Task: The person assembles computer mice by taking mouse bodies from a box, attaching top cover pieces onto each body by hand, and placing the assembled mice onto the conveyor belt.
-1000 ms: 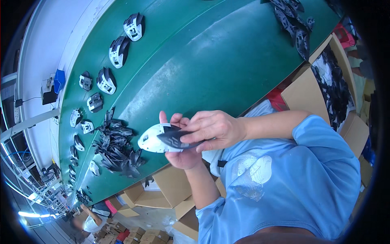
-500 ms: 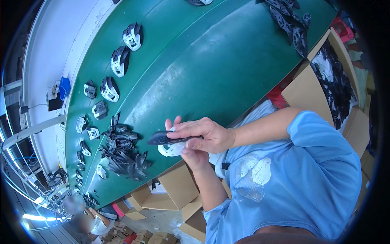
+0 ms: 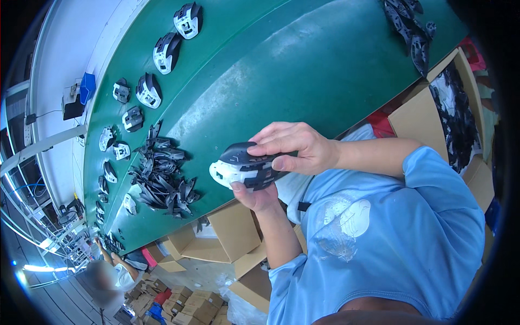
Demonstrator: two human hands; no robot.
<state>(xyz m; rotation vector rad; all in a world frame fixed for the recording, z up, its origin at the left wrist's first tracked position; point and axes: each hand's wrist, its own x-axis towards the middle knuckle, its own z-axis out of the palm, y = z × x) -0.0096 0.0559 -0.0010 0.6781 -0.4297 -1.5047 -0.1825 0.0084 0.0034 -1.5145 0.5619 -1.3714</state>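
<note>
Worktop point(image 3: 281, 92): long, glossy and green, sweeping from upper right to lower left, with a pale glare streak along it.
Room: white wall point(image 3: 59, 65) beyond the far side; lit tube lights point(image 3: 46, 268) at lower left; a person in white point(image 3: 125, 277) near stacked boxes point(image 3: 197, 307).
Shirt: light blue point(image 3: 390, 233), on the wearer, at the near side.
Near edge: open cartons point(image 3: 233, 222) just below it at lower middle; a carton of dark parts point(image 3: 455, 114) beside it at right.
Open room: green surface spreads between the mouse shell point(image 3: 233, 173) and the black pieces point(image 3: 418, 49) at upper right.
Pile: dark curved parts point(image 3: 160, 181), heaped left of the hands.
Far side: a curving row of black-and-white shells point(image 3: 149, 91).
Right grip point(image 3: 303, 149): closed over the shell's black top, fingers above, thumb at its side.
Left grip point(image 3: 257, 196): closed under the shell, thumb against its white side.
Shell: raised between the 2 grips, near the edge.
Hard to see: left fingers, mostly hidden beneath; black pieces, cut off at top; shells at far left, too small to tell.
</note>
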